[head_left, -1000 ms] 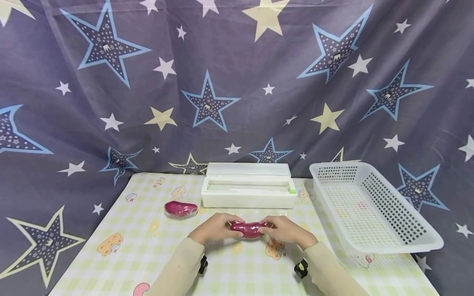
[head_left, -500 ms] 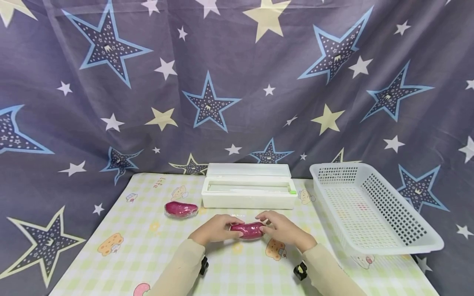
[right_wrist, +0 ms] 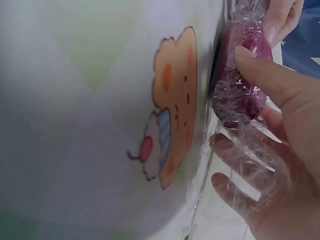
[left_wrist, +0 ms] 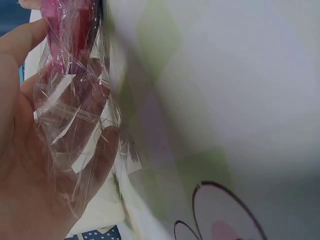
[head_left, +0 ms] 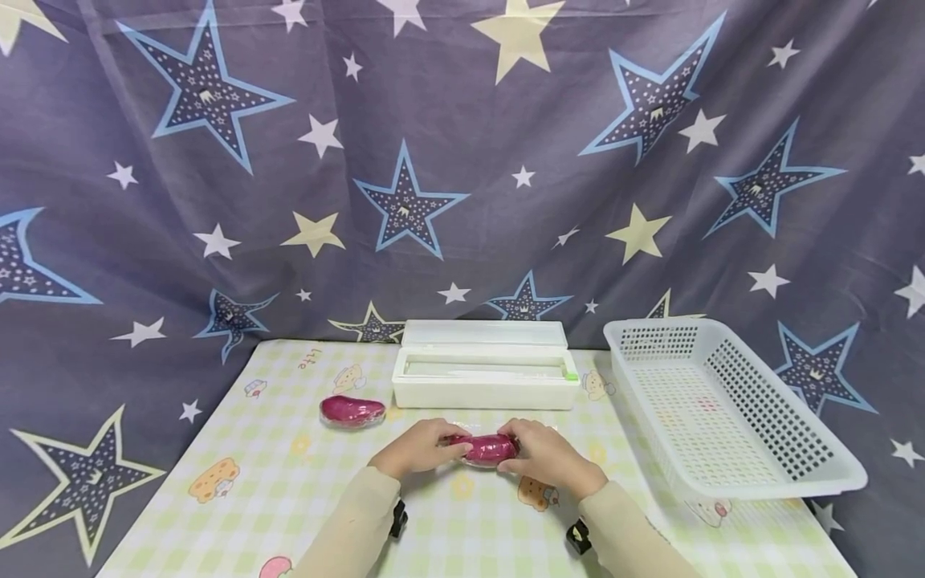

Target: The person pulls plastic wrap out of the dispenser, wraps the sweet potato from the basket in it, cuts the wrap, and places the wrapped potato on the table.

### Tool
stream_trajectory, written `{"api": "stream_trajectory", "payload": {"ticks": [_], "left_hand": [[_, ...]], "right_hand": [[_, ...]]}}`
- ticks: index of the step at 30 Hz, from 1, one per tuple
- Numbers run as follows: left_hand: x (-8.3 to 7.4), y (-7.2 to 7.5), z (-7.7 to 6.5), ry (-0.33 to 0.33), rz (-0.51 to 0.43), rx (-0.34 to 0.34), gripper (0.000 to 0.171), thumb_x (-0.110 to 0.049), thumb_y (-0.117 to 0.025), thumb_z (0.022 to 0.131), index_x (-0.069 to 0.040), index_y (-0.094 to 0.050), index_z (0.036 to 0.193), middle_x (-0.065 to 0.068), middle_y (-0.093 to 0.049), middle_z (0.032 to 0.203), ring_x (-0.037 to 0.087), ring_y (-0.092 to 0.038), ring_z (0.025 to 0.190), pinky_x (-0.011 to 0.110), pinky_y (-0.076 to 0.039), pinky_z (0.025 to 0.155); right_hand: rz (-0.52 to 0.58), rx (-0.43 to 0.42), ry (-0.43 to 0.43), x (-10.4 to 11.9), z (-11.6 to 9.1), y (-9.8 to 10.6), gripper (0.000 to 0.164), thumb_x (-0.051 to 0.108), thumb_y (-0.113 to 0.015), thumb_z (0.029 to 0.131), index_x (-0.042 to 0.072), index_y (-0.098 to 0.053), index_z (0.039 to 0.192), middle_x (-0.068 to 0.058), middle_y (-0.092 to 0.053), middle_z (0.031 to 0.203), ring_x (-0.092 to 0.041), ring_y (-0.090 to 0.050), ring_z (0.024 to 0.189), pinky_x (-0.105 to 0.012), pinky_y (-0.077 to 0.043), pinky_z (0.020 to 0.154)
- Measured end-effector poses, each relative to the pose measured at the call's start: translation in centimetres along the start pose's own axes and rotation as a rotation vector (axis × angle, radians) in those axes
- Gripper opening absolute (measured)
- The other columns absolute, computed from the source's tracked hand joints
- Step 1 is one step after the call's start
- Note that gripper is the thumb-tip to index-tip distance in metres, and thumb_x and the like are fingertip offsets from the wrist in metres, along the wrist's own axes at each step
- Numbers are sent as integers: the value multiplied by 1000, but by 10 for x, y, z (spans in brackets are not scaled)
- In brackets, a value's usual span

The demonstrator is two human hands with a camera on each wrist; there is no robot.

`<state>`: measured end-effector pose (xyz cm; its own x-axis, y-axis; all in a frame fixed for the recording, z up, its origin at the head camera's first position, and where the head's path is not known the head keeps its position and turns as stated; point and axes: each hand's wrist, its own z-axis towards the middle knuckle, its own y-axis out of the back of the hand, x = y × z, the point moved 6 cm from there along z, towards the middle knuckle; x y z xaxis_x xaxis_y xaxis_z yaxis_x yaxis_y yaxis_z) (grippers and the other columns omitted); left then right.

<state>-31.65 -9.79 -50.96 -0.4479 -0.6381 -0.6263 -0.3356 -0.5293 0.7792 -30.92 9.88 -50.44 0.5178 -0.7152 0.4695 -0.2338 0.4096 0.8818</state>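
Note:
A long, slightly curved purple-red vegetable lies crosswise before me, wrapped in shiny cling film. My left hand holds its left end between thumb and fingers. Loose, crumpled cling film trails from that end across the left palm in the left wrist view. At the other end, my right hand grips with the thumb pressed on the near side and fingers behind. More loose film spreads over the right fingers in the right wrist view. A second wrapped purple-red vegetable lies to the left, apart from both hands.
Behind the hands stands a white cling film dispenser, its lid raised and a green piece at its right end. A white perforated plastic basket sits on the right. The checked tablecloth reaches a star-patterned curtain.
My right hand loosened and lifted its fingers half a second ago, and now closes round the right end of the vegetable again. The left hand has kept its hold.

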Motion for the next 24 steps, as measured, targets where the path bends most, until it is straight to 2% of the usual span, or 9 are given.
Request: {"api": "stream_trajectory", "payload": {"ticks": [4,11,14,18,21,24], "left_hand": [[1,1,0,5,-13,-2,32,-35,-61,100,-12,-73,120,-2,-71,105,13,-62,90,38,-52,86],[7,4,-3,69,-42,-5,31,-36,-60,101,-14,-74,118,-2,-72,104,15,-65,93,39,-54,86],[6,7,-2,27,-30,-24,31,-32,-61,100,-10,-72,119,0,-71,105,16,-65,93,39,-54,85],[-3,10,3,-87,8,-79,31,-25,-65,98,-4,-70,120,5,-70,112,22,-65,99,41,-54,89],[-12,11,9,-132,6,-98,30,-25,-71,94,-6,-71,118,6,-69,111,23,-64,100,42,-53,90],[-19,8,14,-130,6,-82,32,-27,-80,86,-11,-72,113,2,-68,107,20,-63,99,40,-52,91]], "right_hand": [[-6,2,21,-1,2,2,51,39,-78,88,9,-63,127,-5,-64,120,-23,-62,107,-46,-51,92],[25,37,58,-4,5,8,55,39,-73,92,6,-62,133,-9,-65,124,-26,-61,112,-47,-50,96],[51,55,62,-6,6,7,55,39,-71,94,4,-61,134,-9,-65,124,-25,-61,111,-46,-50,97],[83,70,82,-6,9,7,51,35,-70,95,2,-62,133,-8,-66,116,-21,-62,102,-42,-52,91],[85,79,93,-3,12,9,47,33,-70,96,3,-64,131,-4,-66,106,-17,-61,92,-39,-52,83],[91,97,84,-2,15,10,44,32,-69,96,5,-66,130,1,-64,100,-12,-58,85,-34,-52,79]]}}
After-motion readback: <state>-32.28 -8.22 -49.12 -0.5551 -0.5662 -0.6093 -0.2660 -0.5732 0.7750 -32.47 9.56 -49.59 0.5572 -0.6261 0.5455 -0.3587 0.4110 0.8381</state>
